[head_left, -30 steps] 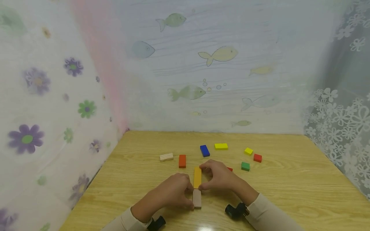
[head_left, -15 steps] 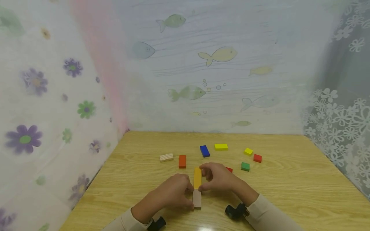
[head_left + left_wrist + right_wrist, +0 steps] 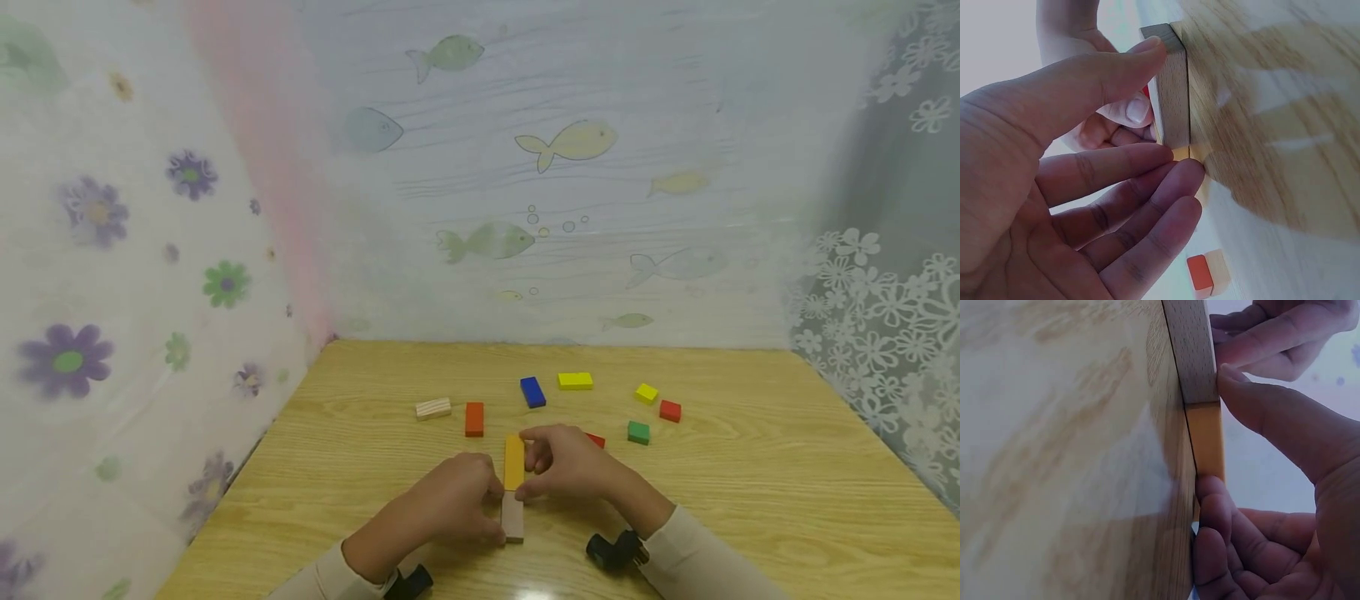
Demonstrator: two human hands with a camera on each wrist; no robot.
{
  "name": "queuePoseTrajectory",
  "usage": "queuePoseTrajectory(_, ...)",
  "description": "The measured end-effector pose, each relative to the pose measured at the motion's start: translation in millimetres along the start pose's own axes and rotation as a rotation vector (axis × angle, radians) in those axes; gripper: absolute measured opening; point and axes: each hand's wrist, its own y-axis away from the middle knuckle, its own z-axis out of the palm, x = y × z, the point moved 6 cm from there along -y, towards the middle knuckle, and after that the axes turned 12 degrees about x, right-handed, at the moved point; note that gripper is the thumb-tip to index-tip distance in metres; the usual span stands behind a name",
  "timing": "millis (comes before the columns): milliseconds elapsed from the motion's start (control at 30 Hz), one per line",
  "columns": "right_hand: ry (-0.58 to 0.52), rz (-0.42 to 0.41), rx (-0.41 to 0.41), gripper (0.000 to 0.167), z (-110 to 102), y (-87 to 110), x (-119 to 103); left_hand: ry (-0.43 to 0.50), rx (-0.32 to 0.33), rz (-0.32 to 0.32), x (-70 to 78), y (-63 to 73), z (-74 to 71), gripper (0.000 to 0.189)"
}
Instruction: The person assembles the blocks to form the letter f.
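Two blocks lie end to end on the wooden table, pointing away from me: a plain wooden block (image 3: 512, 518) nearer, an orange block (image 3: 514, 461) beyond it. My left hand (image 3: 459, 500) holds the plain block by its length, thumb at the near end and index finger by the joint. In the left wrist view the thumb lies on that block's edge (image 3: 1175, 94), the other fingers extended beside it. From the right side, my right hand (image 3: 573, 463) spans the orange block, index fingertip at its far end and thumb at the joint, where the right wrist view shows the ends meeting.
Beyond the hands lie a ridged wooden block (image 3: 433, 408), an orange-red block (image 3: 474, 419), a blue block (image 3: 532, 392) and a yellow block (image 3: 575, 381). To the right are small yellow (image 3: 647, 393), red (image 3: 671, 411) and green (image 3: 638, 432) blocks. My right hand partly hides another red block (image 3: 596, 440).
The back of my right hand has sunk slightly toward the table over the last second. Both blocks and my left hand stay in place.
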Motion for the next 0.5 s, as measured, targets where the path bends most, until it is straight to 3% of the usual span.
queuePoseTrajectory(500, -0.021, 0.016, 0.001, 0.093, 1.1, 1.5, -1.0, 0.002, 0.0, -0.009, -1.4, 0.7, 2.0, 0.03)
